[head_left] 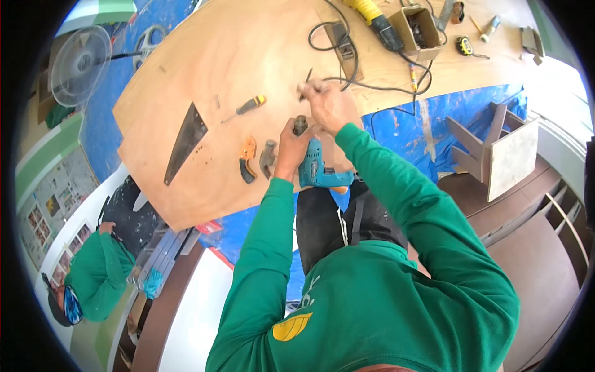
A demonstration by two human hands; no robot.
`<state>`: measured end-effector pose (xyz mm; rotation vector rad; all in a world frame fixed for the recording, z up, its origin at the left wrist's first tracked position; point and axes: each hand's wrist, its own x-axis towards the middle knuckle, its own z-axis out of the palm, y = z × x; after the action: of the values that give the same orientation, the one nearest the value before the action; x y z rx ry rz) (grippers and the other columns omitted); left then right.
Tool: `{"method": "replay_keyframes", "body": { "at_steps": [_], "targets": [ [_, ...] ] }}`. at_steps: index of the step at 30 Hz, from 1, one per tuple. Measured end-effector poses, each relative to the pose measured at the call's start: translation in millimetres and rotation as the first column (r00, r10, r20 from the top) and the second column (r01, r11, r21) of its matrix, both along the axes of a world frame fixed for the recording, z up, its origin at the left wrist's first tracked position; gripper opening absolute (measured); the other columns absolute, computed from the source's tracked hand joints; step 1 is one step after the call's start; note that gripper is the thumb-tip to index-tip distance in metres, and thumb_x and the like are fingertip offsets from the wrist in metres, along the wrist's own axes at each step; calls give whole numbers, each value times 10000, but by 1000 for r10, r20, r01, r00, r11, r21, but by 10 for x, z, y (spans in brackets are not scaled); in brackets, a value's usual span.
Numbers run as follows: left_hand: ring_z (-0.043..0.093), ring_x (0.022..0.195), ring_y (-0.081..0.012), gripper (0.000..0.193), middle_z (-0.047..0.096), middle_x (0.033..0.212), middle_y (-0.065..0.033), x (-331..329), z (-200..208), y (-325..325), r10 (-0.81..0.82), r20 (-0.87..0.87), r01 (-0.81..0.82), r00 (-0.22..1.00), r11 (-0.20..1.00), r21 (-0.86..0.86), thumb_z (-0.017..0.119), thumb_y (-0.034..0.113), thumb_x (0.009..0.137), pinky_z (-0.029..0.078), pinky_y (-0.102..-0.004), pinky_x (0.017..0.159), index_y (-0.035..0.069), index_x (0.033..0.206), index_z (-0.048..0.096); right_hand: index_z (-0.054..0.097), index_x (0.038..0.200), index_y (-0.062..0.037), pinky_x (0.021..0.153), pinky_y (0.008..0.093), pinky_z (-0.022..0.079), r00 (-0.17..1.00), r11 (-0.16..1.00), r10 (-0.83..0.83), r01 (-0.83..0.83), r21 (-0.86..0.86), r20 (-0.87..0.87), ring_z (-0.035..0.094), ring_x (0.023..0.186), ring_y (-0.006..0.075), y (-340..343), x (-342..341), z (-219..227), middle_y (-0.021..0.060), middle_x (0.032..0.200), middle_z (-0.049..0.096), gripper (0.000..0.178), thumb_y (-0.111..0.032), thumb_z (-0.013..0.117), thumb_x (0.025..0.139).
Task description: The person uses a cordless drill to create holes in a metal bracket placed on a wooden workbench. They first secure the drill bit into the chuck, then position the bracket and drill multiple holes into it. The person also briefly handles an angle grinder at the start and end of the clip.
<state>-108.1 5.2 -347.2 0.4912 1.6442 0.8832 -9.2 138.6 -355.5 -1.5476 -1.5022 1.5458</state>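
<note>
A teal power drill (317, 170) lies at the near edge of the wooden sheet, its chuck pointing away from me. My left hand (290, 147) is closed around the drill's chuck end. Just beyond it, my right hand (331, 106) is slightly blurred, its fingers pinched on a thin dark piece (308, 75) whose kind I cannot make out. Left of my left hand are a hammer head (268, 158) and an orange-and-black saw handle (247, 160). Farther out lie a screwdriver (249, 105) with a yellow-and-black handle and a dark, tapering saw blade (187, 142).
At the far side are a hand plane (343, 49), a yellow-and-black power tool (378, 23), a cardboard box (406, 28) of small dark pieces and a tape measure (463, 45). Black cords cross the sheet. A wooden frame (511, 158) stands right; a person (102, 276) is at left.
</note>
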Motion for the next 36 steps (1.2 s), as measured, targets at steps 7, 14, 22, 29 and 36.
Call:
{"method": "replay_keyframes", "body": {
  "at_steps": [7, 14, 22, 29, 36],
  "targets": [
    [716, 829, -198, 370, 764, 921, -131, -16, -227, -38, 9, -252, -7, 968, 1000, 11, 912, 285, 966, 579, -375, 759, -20, 1032, 712, 616, 1368, 121, 718, 332, 608, 986, 986, -166, 166, -14, -22, 788, 821, 190, 526, 555, -55, 164, 960, 827, 413, -202, 673, 1117],
    [724, 950, -464, 454, 758, 997, -277, -244, -380, 336, -132, -752, 118, 646, 990, -72, 896, 366, 929, 553, -529, 840, -50, 1021, 740, 644, 1528, -4, 719, 336, 603, 963, 999, 8, 2, -38, 269, 754, 785, 170, 761, 1342, -115, 128, 924, 815, 454, -159, 632, 1101],
    [699, 1140, -460, 609, 710, 1214, -300, -135, 111, 282, -19, -731, -26, 682, 998, -49, 886, 395, 961, 547, -548, 982, -72, 1293, 679, 573, 1496, 45, 1055, 535, 545, 891, 713, -138, -214, 668, 432, 630, 1263, 491, 1584, 937, 85, 316, 1306, 656, 702, -220, 854, 909],
    [727, 1058, -385, 436, 745, 1175, -240, 348, 699, -598, 78, -585, -190, 808, 973, -133, 868, 283, 995, 567, -484, 943, -67, 1214, 728, 640, 1368, -29, 1064, 497, 557, 563, 839, 95, -489, 239, 821, 644, 1321, 460, 2731, 642, -692, 288, 1387, 695, 552, -391, 796, 982],
    [731, 927, -183, 323, 788, 1057, -94, 800, 812, -884, 313, -272, -329, 910, 944, -16, 830, 230, 1045, 587, -357, 839, -23, 1234, 762, 732, 1191, 71, 951, 533, 625, 709, 897, 200, -410, 164, 676, 773, 1109, 462, 2654, 986, -442, 325, 1107, 793, 703, -541, 861, 870]
  ]
}}
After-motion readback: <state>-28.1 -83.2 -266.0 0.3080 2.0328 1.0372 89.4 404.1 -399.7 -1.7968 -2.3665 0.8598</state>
